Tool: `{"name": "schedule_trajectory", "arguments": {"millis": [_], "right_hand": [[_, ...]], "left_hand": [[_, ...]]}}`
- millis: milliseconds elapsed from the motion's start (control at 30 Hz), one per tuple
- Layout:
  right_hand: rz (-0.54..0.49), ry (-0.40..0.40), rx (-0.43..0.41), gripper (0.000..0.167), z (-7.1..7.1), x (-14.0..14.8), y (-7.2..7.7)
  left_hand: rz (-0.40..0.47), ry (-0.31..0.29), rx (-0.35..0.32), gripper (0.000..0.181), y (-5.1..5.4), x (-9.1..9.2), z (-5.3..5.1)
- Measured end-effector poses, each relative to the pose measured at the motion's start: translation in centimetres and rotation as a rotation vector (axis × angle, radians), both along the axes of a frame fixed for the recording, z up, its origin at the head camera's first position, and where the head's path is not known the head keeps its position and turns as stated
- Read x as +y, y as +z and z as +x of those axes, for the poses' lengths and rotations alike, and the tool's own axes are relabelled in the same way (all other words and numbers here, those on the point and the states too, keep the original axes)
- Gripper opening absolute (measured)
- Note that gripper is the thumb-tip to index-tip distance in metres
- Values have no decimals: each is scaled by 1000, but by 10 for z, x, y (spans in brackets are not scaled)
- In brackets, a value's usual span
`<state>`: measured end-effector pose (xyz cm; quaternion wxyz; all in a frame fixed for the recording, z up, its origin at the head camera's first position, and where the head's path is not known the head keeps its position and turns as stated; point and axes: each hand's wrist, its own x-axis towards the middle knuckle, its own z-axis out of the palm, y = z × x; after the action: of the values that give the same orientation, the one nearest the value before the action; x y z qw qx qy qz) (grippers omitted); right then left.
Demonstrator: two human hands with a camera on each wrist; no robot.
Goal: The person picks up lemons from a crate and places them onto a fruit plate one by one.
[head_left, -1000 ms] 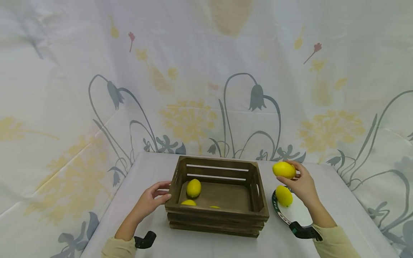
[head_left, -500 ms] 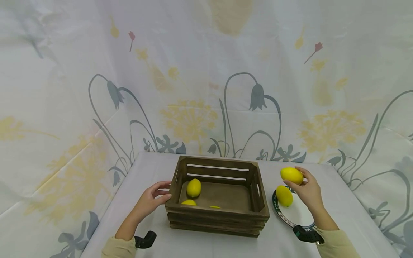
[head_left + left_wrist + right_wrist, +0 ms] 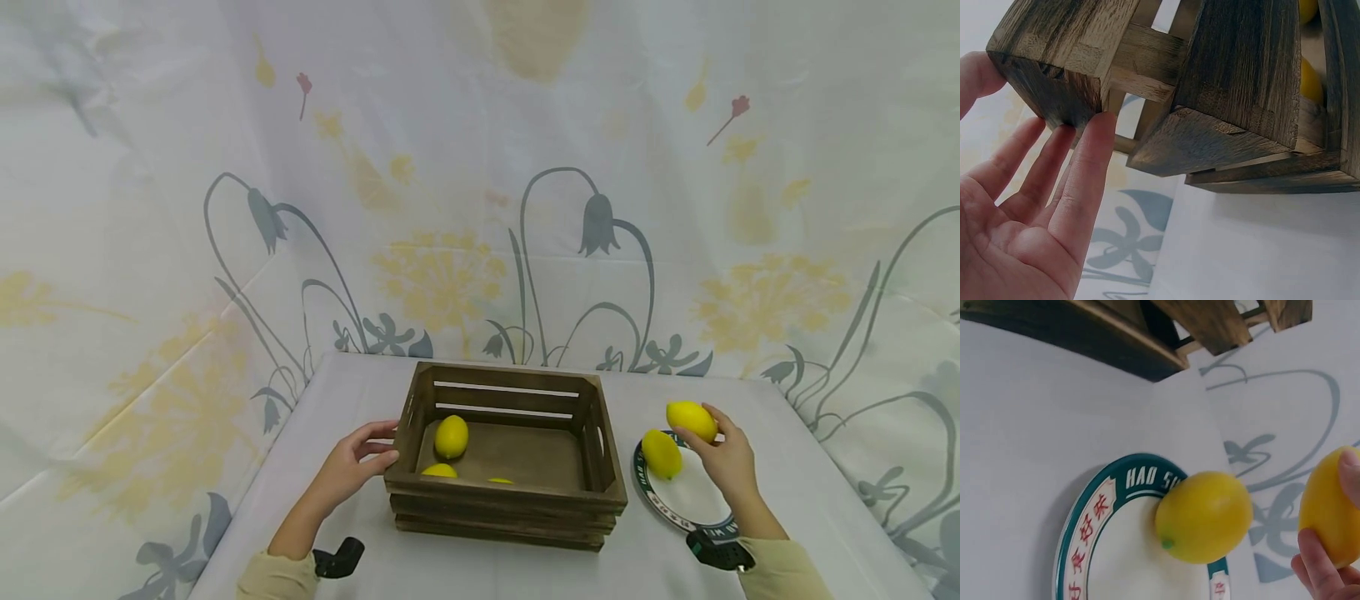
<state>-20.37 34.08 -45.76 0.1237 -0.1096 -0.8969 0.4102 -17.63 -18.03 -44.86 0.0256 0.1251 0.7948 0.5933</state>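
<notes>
In the head view, my right hand (image 3: 729,460) holds a yellow lemon (image 3: 692,422) by thumb and fingers above the far side of a white plate (image 3: 693,492). Another lemon (image 3: 662,454) lies on that plate near its left rim. The right wrist view shows the held lemon (image 3: 1332,509) at the right edge, apart from the lemon (image 3: 1204,517) on the plate. My left hand (image 3: 1041,212) rests extended fingertips against the end of a brown wooden crate (image 3: 506,508). Inside the crate are a whole visible lemon (image 3: 452,437) and two others mostly hidden by the front wall.
The crate stands in the middle of a white-covered table (image 3: 525,575), with the plate just right of it. A flower-patterned cloth (image 3: 480,250) hangs behind and on both sides. The plate's rim (image 3: 1116,481) has a green band with lettering.
My right hand has moved right and downward with the lemon, from beside the crate to over the plate's far right. The left hand and crate have stayed nearly still.
</notes>
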Motion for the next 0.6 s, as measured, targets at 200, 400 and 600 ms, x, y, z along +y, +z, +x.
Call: {"name": "schedule_trajectory", "arguments": {"millis": [200,400,600], "right_hand": [[18,6,-58,70,0,7,-9],[-2,23,-132,71,-2,16,-24],[-35,42,-221,75,-5,21,-31]], "left_hand": [[0,3,9,45,0,0,0],[5,-2,13,45,0,0,-1],[1,6,6,46,0,0,1]]}}
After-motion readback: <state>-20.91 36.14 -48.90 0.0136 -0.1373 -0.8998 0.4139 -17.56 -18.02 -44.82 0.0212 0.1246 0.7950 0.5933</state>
